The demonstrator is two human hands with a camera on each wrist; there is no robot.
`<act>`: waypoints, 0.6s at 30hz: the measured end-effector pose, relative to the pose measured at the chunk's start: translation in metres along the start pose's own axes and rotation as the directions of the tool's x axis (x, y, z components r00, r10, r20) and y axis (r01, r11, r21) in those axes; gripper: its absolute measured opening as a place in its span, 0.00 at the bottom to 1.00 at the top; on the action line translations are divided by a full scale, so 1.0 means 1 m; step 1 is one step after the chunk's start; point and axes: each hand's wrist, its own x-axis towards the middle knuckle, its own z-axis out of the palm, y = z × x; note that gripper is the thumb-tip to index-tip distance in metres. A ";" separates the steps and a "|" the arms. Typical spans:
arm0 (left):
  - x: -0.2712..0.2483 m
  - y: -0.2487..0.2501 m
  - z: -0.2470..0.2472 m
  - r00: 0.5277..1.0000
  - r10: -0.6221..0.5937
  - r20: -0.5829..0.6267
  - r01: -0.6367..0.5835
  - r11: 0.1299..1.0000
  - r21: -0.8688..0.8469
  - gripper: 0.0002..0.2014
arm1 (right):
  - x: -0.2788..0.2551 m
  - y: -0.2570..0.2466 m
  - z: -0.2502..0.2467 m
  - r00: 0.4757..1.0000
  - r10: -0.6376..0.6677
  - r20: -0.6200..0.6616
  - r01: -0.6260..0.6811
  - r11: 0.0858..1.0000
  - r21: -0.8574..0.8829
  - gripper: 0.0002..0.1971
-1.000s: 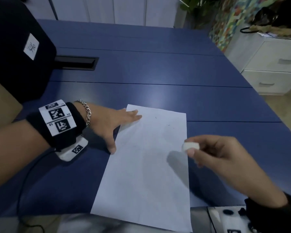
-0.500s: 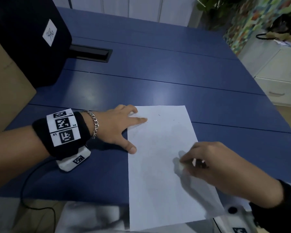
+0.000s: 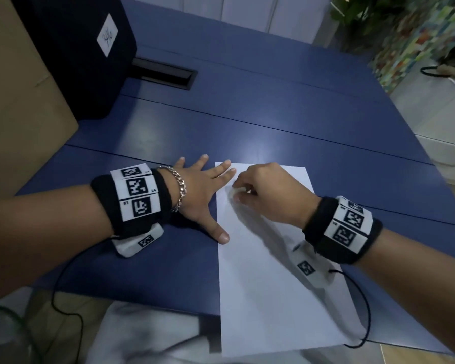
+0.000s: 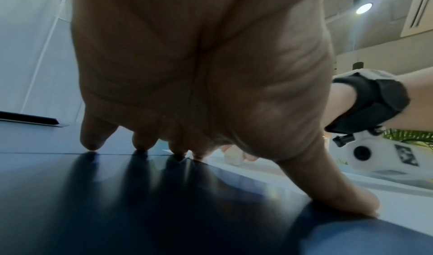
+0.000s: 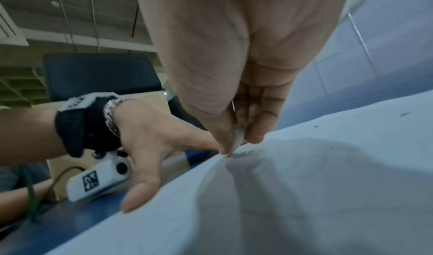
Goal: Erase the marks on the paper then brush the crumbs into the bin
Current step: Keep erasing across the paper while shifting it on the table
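Paper (image 3: 268, 271): a plain white sheet lying lengthwise at 6 o'clock on the blue table (image 3: 273, 106), its near end overhanging the table's front edge. The surface is almost blank; a few small dark specks (image 5: 405, 114) remain toward the far end in the right wrist view, and a grey smudge with what look like crumbs lies just under the eraser. The sheet bulges slightly beside the eraser in that view, so it is thin and buckles easily.

Eraser (image 3: 238, 191): a small white block, pressed to the paper near its far left corner, at about 11 o'clock on the sheet.

Right hand (image 3: 271, 195): thumb and fingertips curled round the eraser, pinching it; the wrist hangs above the sheet's middle.

Left hand (image 3: 200, 195): fingers straight and spread, flat on the table at 9 o'clock of the eraser. Two fingertips lie over the sheet's far left corner and the thumb (image 5: 138, 192) presses its left edge, pinning it.

Step in hand, as judged: the erasing stroke, first part of the task. The next move calls for short strokes under firm left-hand pressure so the sheet does not crease, then work toward the far specks. Brushing has not begun.

Surroundings: a black box (image 3: 71, 48) with a white label stands at 10 o'clock against a brown carton (image 3: 16, 106). Whether the box is the bin cannot be told. A cable slot (image 3: 166, 73) lies beside it.
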 end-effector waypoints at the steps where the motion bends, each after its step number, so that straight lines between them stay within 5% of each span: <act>1: 0.000 0.000 0.000 1.000 -0.004 0.003 0.004 1.000 -0.008 0.77 | -0.002 -0.001 0.001 1.000 -0.009 0.008 0.009 1.000 0.003 0.10; 5: -0.001 -0.001 0.000 1.000 -0.012 0.016 0.013 1.000 -0.015 0.78 | -0.012 -0.011 0.000 0.983 -0.118 0.142 0.118 0.993 0.007 0.15; 9: -0.002 0.000 -0.002 0.999 -0.021 0.036 0.021 1.000 -0.013 0.79 | 0.002 0.004 -0.006 0.999 -0.038 -0.004 0.038 0.999 -0.014 0.07; 14: -0.002 0.000 -0.002 0.999 -0.029 0.046 0.030 0.999 -0.019 0.79 | -0.009 -0.012 -0.002 0.985 -0.142 0.101 0.144 0.989 -0.017 0.09; 18: -0.002 0.003 -0.005 0.997 -0.040 0.068 0.040 0.999 -0.007 0.79 | 0.004 0.004 -0.006 0.999 -0.040 -0.027 0.039 0.999 -0.030 0.07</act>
